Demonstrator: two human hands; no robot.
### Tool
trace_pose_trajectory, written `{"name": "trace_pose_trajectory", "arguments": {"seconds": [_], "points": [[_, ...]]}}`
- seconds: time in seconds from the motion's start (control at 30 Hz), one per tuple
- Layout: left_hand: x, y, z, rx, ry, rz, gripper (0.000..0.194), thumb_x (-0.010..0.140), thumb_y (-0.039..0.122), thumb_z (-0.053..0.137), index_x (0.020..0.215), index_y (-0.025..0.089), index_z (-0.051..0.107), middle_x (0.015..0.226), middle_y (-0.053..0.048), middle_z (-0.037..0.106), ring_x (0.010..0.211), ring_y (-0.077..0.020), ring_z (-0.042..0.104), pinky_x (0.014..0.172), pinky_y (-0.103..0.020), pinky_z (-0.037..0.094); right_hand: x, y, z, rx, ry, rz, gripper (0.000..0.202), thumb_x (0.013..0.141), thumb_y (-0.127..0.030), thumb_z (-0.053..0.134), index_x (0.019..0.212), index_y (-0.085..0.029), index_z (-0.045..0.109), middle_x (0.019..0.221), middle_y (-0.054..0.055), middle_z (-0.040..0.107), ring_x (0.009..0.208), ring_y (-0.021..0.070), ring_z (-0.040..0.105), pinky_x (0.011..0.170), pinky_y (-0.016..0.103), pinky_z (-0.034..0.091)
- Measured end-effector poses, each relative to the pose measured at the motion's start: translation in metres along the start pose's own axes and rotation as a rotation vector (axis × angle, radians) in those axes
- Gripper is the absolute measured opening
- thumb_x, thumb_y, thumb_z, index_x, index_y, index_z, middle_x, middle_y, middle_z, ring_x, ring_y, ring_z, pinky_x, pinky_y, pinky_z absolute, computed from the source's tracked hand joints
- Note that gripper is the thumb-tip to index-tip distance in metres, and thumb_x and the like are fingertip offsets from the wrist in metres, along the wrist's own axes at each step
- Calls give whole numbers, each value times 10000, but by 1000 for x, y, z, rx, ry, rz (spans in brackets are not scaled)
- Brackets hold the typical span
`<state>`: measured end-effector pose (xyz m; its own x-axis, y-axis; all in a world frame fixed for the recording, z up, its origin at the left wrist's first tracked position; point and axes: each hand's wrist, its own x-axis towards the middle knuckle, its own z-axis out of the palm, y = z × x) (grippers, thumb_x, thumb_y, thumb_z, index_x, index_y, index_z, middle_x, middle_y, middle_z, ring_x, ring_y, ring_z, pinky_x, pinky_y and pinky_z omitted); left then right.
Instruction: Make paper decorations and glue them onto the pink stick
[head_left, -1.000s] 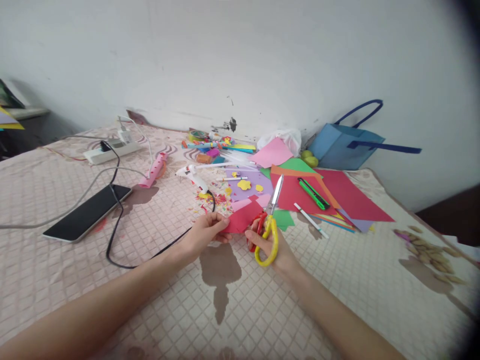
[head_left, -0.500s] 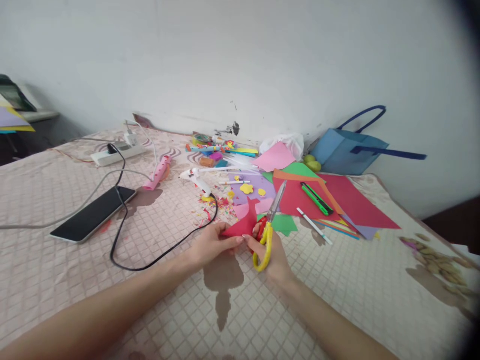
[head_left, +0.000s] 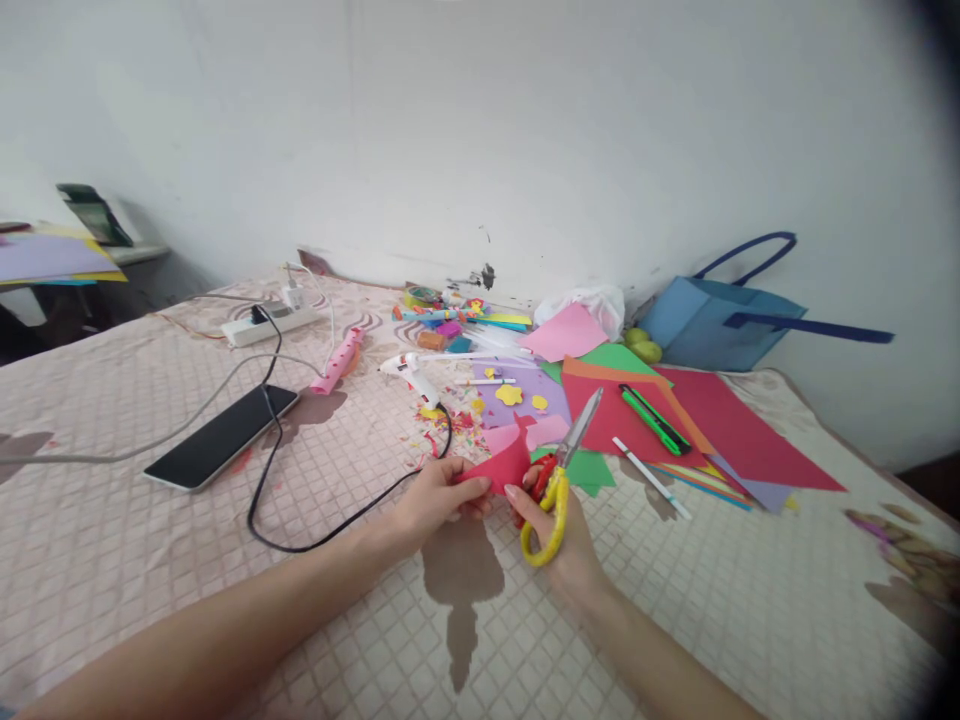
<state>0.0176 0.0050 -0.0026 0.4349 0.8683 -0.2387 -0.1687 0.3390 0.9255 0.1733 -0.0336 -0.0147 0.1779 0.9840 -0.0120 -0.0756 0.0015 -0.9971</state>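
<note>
In the middle of the head view, a piece of red paper (head_left: pixel 504 468) is held above the tablecloth, bent into a curve. My left hand (head_left: pixel 442 497) pinches its left end between thumb and fingers. My right hand (head_left: pixel 562 530) has a pair of scissors (head_left: pixel 556 500) with yellow and red handles tucked in it, blades pointing up and away. The right thumb and fingertips are close to the paper's right edge; whether they grip it I cannot tell. Just beyond lie green paper (head_left: pixel 589 472) and a pink strip (head_left: pixel 547 431).
A white glue gun (head_left: pixel 416 380) with a black cord lies among paper scraps. To the left are a phone (head_left: pixel 225 438), a power strip (head_left: pixel 270 325) and a pink roll (head_left: pixel 339 362). At right are a green cutter (head_left: pixel 654 420), red sheets (head_left: pixel 757 430) and a blue bag (head_left: pixel 724 320).
The whole view has shifted, so everything sits farther right and slightly lower. My right thumb has moved a little apart from my left one. Both hands keep their holds.
</note>
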Motion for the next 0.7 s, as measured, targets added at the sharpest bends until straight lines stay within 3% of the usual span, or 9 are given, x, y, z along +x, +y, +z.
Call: {"name": "trace_pose_trajectory", "arguments": {"seconds": [0.2,0.37,0.57,0.7], "points": [[5,7,-10,-119,21,34,260,673,305,733,772,112,589,695,-49,673,606,-104,618,623,-216,505,-3,-8,-10,-69,-192,70,347,727,-506,636,818,-212,474,626,-50,432,516,93,430,484,222,376],[11,5,-16,-153,16,14,227,711,290,707,804,103,616,753,-64,683,622,-101,630,618,-204,516,-12,-15,-36,-108,-393,75,392,806,-573,490,954,-211,511,692,-16,457,591,121,454,574,265,419],[12,5,-16,-183,34,-31,154,767,247,652,780,101,605,743,-85,694,613,-111,644,601,-201,523,-38,-31,-78,-163,-618,346,463,831,-598,412,1008,-185,526,761,10,478,570,110,490,543,266,445],[7,11,-12,-179,38,-47,153,786,237,629,828,90,630,783,-114,709,661,-137,666,632,-217,535,-53,-44,-86,-167,-678,527,454,844,-590,397,979,-181,540,740,4,487,529,88,476,507,236,442]]}}
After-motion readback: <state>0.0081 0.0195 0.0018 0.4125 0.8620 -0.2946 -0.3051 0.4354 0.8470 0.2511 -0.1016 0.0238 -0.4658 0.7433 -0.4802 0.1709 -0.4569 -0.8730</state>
